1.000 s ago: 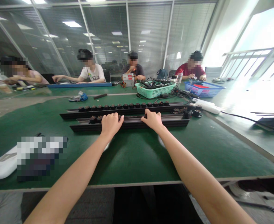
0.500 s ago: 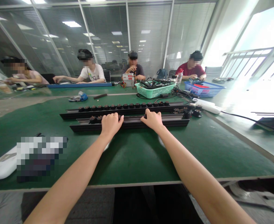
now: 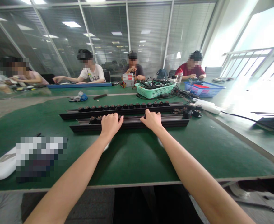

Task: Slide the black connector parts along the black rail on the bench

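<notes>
A long black rail (image 3: 129,125) lies crosswise in front of me, with a few small black modules (image 3: 92,119) at its left part. My left hand (image 3: 111,124) is closed over the rail near these modules, its fingers bent over the far side. My right hand (image 3: 151,119) is closed at a small dark part on the same rail, right of the middle; the part is mostly hidden by the fingers. Behind lies a second black rail (image 3: 69,116) carrying a row of several black modules (image 3: 125,106). More loose modules (image 3: 197,112) sit by the right end.
A green basket (image 3: 156,92) of cables and a blue basket (image 3: 204,90) stand farther back. A white power strip (image 3: 206,106) lies right, blue gloves (image 3: 79,96) back left, a white object (image 3: 2,166) near left. Several people sit across the green table (image 3: 137,165).
My right hand has shifted very slightly to the left along the rail. My left hand and both rails look unchanged.
</notes>
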Motion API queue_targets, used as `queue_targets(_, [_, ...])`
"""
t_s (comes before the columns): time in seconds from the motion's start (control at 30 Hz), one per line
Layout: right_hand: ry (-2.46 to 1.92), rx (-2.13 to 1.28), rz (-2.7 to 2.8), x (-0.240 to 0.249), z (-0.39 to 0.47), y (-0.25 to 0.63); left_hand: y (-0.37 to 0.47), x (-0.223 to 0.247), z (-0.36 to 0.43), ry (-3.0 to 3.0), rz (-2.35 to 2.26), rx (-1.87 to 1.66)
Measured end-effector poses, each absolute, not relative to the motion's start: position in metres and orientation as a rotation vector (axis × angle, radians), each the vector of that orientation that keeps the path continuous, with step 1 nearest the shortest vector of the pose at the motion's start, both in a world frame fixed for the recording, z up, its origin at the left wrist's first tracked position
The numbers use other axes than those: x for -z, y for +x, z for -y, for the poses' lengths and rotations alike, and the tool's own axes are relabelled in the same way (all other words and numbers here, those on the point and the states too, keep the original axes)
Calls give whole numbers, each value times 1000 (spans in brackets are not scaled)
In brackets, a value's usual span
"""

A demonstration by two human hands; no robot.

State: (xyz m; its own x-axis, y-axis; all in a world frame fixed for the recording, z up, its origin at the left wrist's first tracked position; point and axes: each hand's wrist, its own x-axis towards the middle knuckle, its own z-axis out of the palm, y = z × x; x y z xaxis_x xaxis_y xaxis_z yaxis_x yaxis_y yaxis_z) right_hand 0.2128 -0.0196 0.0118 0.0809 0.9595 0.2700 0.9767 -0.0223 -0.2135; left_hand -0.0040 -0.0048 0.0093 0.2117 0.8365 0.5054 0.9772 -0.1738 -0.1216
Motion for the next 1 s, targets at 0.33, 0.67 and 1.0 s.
queue_targets(0.33, [-2037,49,1882,-13,20,211,-4,-10,6,-2080,1680,450])
queue_targets(0.67, [-2066,-20,1855,-15,21,219,-4,-9,5,-2096,1687,474])
queue_targets(1.0, [-2057,-12,1873,-13,19,221,-3,-11,7,-2090,1692,447])
